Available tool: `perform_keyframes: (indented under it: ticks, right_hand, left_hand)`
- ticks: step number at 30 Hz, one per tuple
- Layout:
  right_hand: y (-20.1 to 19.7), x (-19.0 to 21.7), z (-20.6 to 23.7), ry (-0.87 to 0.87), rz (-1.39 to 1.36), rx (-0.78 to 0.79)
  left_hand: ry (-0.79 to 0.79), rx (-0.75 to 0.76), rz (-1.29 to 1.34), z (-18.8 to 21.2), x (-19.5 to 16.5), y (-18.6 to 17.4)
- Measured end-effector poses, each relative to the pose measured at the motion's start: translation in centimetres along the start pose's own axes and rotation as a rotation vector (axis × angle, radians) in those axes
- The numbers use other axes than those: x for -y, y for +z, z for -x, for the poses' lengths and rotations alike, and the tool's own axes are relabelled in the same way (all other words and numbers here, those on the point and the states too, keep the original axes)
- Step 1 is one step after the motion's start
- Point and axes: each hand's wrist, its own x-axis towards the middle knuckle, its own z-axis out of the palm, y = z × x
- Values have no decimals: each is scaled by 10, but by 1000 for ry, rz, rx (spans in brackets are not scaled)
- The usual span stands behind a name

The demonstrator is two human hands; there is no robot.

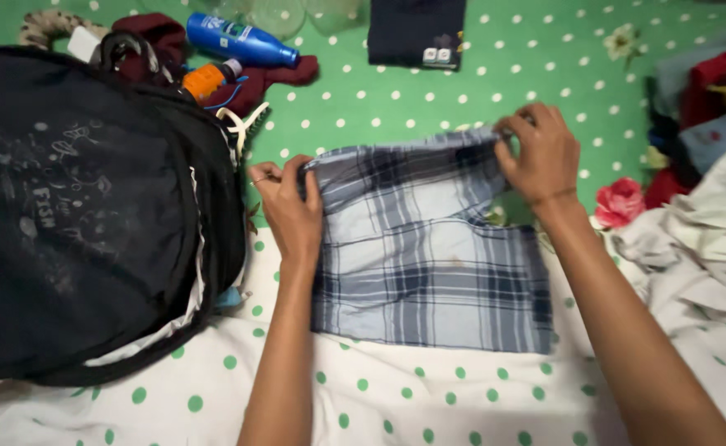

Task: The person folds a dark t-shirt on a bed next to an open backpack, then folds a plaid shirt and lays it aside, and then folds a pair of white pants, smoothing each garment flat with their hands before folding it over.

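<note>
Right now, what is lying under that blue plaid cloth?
The plaid cloth lies on a polka-dot sheet, green above, white below. Both hands grip its top edge. Anything beneath is covered.

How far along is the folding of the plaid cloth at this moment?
Done: the plaid cloth already lies as a flat rectangle on the dotted sheet. In hand: the left hand and right hand pinch its far corners. Left: a heap of loose clothes lies unfolded at the right.
</note>
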Motion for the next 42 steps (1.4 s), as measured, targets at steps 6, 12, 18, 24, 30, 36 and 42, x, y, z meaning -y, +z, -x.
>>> perform_keyframes:
  ticks: [6,12,18,24,30,36,42]
  right_hand:
    - [-82,24,88,229,-301,-52]
    - [-124,61,174,320,-472,-165]
    - [-134,80,233,400,-272,20]
    - [-138,70,255,486,-287,101]
    - [-148,90,251,526,-60,338]
    - [-133,109,236,406,11,115]
    - [-49,135,206,101,-263,58]
  left_hand:
    - [100,-10,-21,19,-46,-62]
    - [-38,316,91,74,-71,-119]
    - [129,534,-182,119,-69,-142]
    - [118,649,-306,144,-64,-149]
    - [33,730,-506,143,-82,-154]
    - [229,470,-372,145,-80,-131]
    - [666,563,-468,161,-60,-68]
